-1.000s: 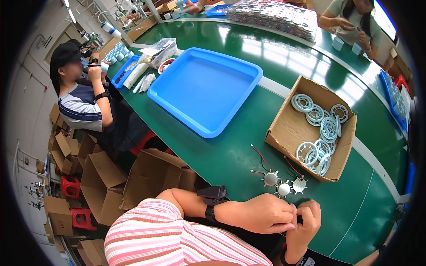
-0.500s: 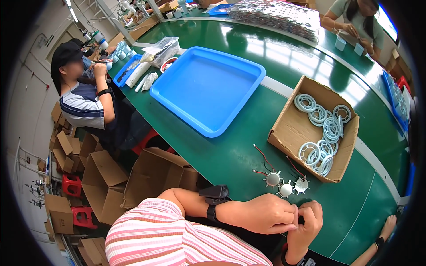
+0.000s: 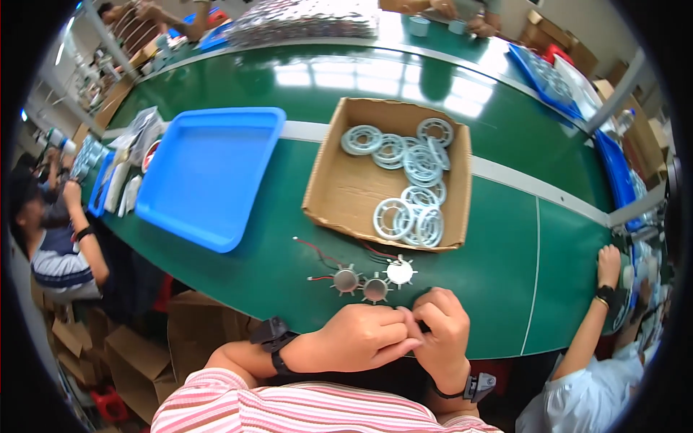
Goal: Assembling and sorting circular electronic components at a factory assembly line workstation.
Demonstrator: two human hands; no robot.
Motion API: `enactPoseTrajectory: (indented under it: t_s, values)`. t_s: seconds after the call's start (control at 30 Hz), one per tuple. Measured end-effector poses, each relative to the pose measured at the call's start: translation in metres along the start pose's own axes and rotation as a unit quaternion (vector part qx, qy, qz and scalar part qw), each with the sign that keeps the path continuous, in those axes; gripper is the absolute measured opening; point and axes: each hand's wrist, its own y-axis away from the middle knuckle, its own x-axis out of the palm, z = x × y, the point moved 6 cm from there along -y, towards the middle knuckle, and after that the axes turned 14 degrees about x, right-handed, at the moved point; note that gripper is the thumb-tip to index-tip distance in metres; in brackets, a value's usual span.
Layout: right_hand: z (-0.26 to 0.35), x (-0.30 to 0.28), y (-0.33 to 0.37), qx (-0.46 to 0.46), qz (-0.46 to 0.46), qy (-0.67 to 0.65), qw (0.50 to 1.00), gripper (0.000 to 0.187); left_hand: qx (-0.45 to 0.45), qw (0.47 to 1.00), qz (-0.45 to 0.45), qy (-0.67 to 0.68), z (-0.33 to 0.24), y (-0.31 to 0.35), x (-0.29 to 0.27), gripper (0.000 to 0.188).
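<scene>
Near our left hand (image 3: 361, 336) and right hand (image 3: 444, 332), whose grip we cannot tell, round silver metal discs (image 3: 346, 281) seem light, stiff, best taken by rims.

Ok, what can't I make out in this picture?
In the head view:
Between the left hand and right hand: they hide anything held there.
Metal discs: undersides hidden against the green table.
Light-blue rings in the cardboard box: upper ones cover others, preventing a sure count.
Co-worker's hand, left: too blurred to show anything held.
Person opposite: top edge cuts off the head.
</scene>
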Motion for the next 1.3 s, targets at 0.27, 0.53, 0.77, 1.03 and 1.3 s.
enactPoseTrajectory:
  t_s: [0.27, 0.53, 0.77, 1.03, 1.3]
  values:
    - [-0.0048, 0.0009, 0.0049, -0.007, 0.003, 0.002, 1.000, 0.026, -0.006, 0.999, 0.019, -0.026, 0.0017, -0.0018, 0.0006, 0.017]
    - [-0.0031, 0.0027, 0.0043, -0.020, 0.005, 0.000, 1.000, 0.028, -0.003, 1.000, 0.015, -0.028, 0.0033, 0.0031, 0.0030, 0.018]
    - [-0.0035, 0.0018, 0.0035, -0.015, 0.000, 0.011, 1.000, 0.029, 0.001, 1.000, 0.015, -0.019, 0.0024, 0.0014, 0.0031, 0.021]
    - [-0.0024, 0.0019, 0.0025, -0.016, 0.003, 0.009, 1.000, 0.029, -0.003, 1.000, 0.014, -0.019, 0.0035, 0.0016, 0.0029, 0.022]
    - [-0.0032, 0.0015, 0.0037, -0.014, 0.001, 0.009, 1.000, 0.029, 0.003, 1.000, -0.004, -0.010, 0.0013, -0.0011, 0.0017, 0.023]
